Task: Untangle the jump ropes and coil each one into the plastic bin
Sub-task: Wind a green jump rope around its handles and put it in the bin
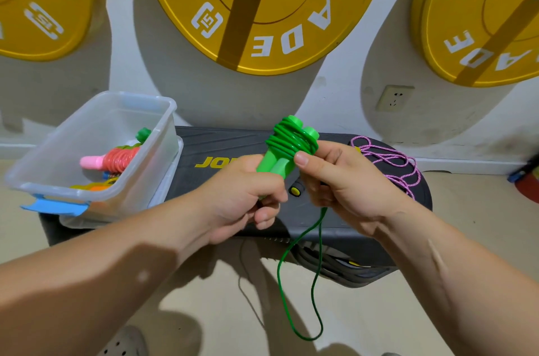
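Both hands work the green rope (291,147) above the counter (221,145): left hand (248,195) grips its handles (275,164), right hand (344,186) seemingly pinches the wraps (284,137). Ease that pinch and coils spring loose short of the bin (137,96).

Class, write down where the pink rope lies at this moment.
In the head view, the pink rope lies loose on the right end of the black step platform, just behind the right hand.
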